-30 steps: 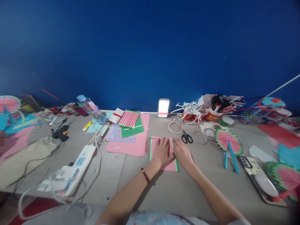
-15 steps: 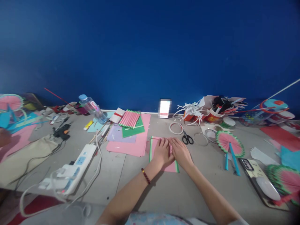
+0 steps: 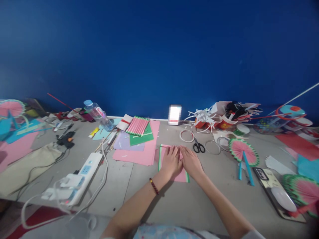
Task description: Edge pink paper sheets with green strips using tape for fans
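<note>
Plain dark-blue wall [image 3: 154, 59]: filled the upper half of the view; no writing showed on it.
Long grey desk [image 3: 154, 202]: carried the paper, the tools and both hands.
White plastic power strip with blue-marked sockets [image 3: 86, 176]: lay on the left; any print was too small to read.
Pink rectangular paper sheet with green side bands [image 3: 180, 176]: lay on the desk right before the person, mostly covered by the hands. The step in hand looked like pressing or creasing it, though any fold was hidden.
Next move: in my judgement, it called for steady pressure, with the green edges lined up before the sheet was turned or lifted.
Left hand [image 3: 171, 161]: rested palm down on the sheet, fingers extended and slightly parted.
Right hand [image 3: 191, 161]: lay just beside it, fingers together, tips on the sheet's upper part; whether it pinched an edge, I could not tell.
Pleated pink paper piece with green ends [image 3: 138, 126]: sat on other coloured paper, beyond and to the left.
Clear plastic bottle with a light-blue cap [image 3: 98, 114]: leaned to one side.
Black-handled scissors [image 3: 198, 147]: lay near the right hand.
Red bottle label with pale script [image 3: 100, 112]: too blurred to read surely.
</note>
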### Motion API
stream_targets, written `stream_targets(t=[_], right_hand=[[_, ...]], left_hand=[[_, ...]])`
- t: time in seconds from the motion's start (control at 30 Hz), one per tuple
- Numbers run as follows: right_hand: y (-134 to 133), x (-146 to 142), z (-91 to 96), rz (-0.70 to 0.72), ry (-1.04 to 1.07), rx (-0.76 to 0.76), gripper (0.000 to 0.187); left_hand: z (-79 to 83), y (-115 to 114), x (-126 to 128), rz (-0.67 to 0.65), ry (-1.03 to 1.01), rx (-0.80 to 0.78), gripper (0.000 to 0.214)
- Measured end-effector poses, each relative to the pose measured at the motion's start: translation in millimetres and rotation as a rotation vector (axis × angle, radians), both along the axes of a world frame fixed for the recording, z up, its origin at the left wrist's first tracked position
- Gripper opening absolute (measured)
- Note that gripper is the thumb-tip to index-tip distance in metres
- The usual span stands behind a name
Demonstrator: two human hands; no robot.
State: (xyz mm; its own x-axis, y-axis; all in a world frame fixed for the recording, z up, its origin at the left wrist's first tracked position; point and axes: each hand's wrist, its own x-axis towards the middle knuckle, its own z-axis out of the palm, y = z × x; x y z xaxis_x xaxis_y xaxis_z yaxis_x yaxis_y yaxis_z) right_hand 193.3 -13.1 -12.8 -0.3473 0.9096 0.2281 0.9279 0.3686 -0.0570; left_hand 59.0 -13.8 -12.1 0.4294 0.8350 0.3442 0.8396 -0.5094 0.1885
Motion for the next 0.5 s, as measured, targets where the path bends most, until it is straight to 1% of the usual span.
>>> stream_targets(t=[0.17,0.5], right_hand=[[0,1,1.9,0.0,-0.013,-0.031,0.056],[-1,1,7.9,-0.026,0.011,-0.109,0.053]], left_hand=[[3.9,-4,-5,0.061,0.009,-0.006,0.053],[7.4,-3,-25,0.142,0.074,0.011,0.051]])
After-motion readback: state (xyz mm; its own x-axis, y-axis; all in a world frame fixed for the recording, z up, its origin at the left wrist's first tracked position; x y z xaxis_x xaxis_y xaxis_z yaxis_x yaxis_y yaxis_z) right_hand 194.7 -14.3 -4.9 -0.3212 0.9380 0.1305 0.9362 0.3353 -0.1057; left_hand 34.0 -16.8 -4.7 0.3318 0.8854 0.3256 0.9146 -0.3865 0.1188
